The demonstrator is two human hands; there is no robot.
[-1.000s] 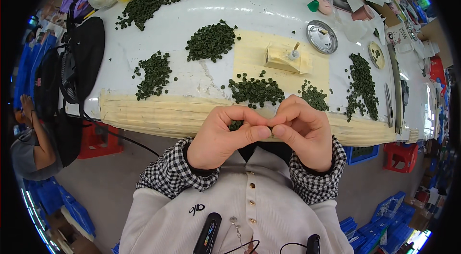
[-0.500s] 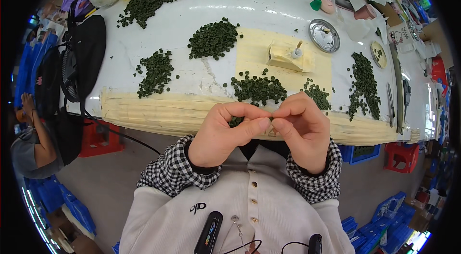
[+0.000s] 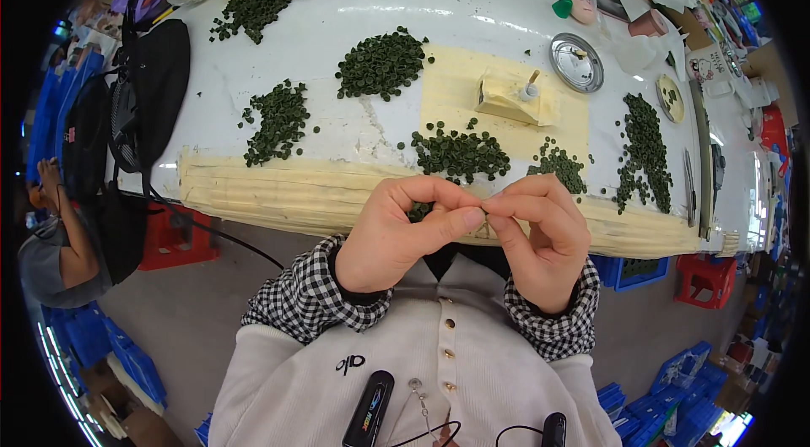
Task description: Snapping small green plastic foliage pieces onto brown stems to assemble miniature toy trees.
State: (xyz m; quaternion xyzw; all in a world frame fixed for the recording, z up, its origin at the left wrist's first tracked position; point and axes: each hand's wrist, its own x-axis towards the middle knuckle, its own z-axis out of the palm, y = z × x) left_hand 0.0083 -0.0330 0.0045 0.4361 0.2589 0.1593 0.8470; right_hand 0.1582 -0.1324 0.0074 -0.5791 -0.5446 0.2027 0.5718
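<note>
My left hand (image 3: 392, 232) and my right hand (image 3: 542, 232) meet fingertip to fingertip above the table's near edge. My left thumb and forefinger pinch a tiny dark green piece (image 3: 485, 211), mostly covered by the fingers. The right fingers are drawn together at the same spot; whatever they grip is hidden. Just beyond the hands lies a heap of small dark green cap-like pieces (image 3: 460, 156). More of them (image 3: 419, 211) show in the gap beneath my left fingers. A smaller heap (image 3: 558, 168) is beyond my right hand.
A tape-covered block (image 3: 510, 99) with an upright peg stands on a yellowish sheet (image 3: 447, 80). Further heaps (image 3: 381, 65) lie left and right. A round metal dish (image 3: 577, 63), tweezers (image 3: 689, 187) and a black bag (image 3: 160, 92) are around. A person (image 3: 63, 253) is at far left.
My right hand has shifted slightly right, and its fingers have turned a little at the left fingertips. The left hand keeps its pinch. The whole view has shifted slightly.
</note>
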